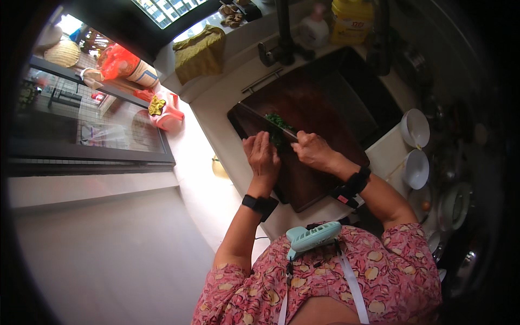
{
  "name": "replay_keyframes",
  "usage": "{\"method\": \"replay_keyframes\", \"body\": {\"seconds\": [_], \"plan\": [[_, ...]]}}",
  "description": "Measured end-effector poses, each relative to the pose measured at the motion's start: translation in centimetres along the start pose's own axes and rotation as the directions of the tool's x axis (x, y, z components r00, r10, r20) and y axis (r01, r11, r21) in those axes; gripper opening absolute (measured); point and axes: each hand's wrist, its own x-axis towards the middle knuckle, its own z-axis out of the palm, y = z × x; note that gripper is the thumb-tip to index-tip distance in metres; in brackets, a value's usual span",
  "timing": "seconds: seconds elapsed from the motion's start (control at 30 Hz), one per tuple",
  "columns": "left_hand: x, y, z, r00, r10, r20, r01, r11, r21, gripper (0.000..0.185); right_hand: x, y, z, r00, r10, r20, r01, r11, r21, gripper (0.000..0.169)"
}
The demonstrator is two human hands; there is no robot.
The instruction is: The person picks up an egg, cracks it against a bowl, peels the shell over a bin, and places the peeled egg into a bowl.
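Observation:
A dark reddish-brown cutting board [308, 170] lies across part of a dark sink [365, 101]. On it is a small heap of chopped green leaves [276, 120], with more greens between my hands. My right hand [313, 150] is closed around the handle end of a kitchen knife [266, 118], whose blade points up and left over the board, across the greens. My left hand [262, 156] rests at the board's left part, beside the greens, fingers together and bent; its fingertips and anything beneath them are hard to make out.
A black faucet [284, 53] stands behind the sink, near a yellow jug [351, 22] and a white bottle [315, 30]. White bowls [415, 128] stand at the right. A yellow-green cloth [199, 53] hangs over the ledge at the upper left. A metal-framed glass panel [101, 118] stands left.

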Motion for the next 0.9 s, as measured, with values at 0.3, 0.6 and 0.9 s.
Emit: {"method": "replay_keyframes", "body": {"seconds": [0.3,0.6,0.9], "plan": [[-4.2,1.0,-3.0,0.979,-0.136,0.151,0.139,0.99,-0.013,0.05,-5.2,0.9,-4.4,0.932,-0.338,-0.133,0.315,0.934,-0.167,0.013],[-7.3,2.1,-2.4,0.413,-0.719,0.559,0.853,0.091,-0.513,0.017,-9.0,-1.3,-4.4,0.955,0.125,-0.268,-0.057,0.967,0.25,0.021],[-6.9,1.7,-2.7,0.246,-0.587,0.772,0.894,-0.171,-0.415,0.029,-10.7,0.4,-1.6,0.927,0.21,-0.312,-0.094,0.933,0.348,0.027]]}}
